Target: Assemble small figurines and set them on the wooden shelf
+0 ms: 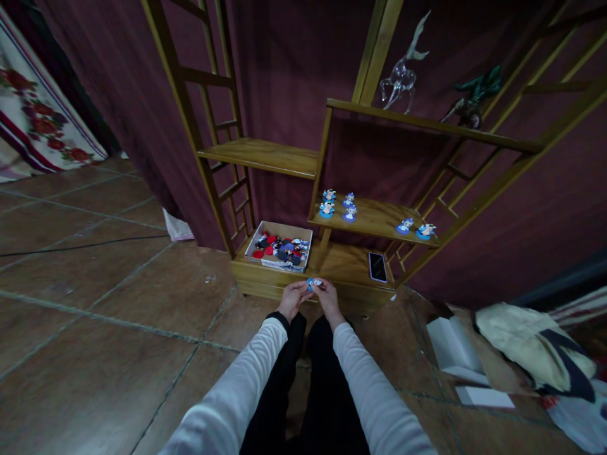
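Head view shows me the left hand [292,299] and right hand [328,297] pinching a blue figurine [312,284] in their fingers [302,287]. I see a box [281,265] of other toys [286,248] just beyond.

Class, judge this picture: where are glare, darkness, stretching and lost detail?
Head view: pale glare on the tiled floor, lower left; dim curtain behind the shelving unit, which splays outward, probably lens distortion; figurine in the fingers too small for fine detail.

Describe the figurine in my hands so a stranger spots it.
Find the wooden shelf unit. Before its base, the left hand and right hand hold a blue and white figurine. Unlike the standing figurines on a shelf, it is held.
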Demonstrator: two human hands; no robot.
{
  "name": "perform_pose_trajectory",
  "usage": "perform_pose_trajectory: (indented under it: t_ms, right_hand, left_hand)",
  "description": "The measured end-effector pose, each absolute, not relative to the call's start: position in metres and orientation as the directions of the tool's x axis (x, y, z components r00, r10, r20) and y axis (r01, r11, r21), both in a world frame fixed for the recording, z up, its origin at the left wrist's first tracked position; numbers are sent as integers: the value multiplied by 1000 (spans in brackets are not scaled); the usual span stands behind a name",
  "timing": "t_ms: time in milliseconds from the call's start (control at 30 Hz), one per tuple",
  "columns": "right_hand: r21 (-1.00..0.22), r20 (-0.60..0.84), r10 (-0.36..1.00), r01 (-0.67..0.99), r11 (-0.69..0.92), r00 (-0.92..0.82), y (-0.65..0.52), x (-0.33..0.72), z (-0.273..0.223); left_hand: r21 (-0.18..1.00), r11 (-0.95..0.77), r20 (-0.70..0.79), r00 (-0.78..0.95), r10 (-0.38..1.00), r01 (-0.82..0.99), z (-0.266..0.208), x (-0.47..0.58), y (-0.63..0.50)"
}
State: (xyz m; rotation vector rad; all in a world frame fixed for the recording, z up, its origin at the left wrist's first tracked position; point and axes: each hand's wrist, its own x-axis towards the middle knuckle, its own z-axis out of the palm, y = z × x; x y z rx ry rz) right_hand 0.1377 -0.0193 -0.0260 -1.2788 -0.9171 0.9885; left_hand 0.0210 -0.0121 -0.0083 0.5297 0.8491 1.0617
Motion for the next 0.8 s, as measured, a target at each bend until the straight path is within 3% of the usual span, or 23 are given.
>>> perform_pose_trajectory:
  t_ms: [800]
  right_hand:
    - [-993, 22, 930, -97, 62, 367, -18, 138, -32]
  left_hand:
    - [698, 401, -378, 169, 910, -594, -11, 26, -12]
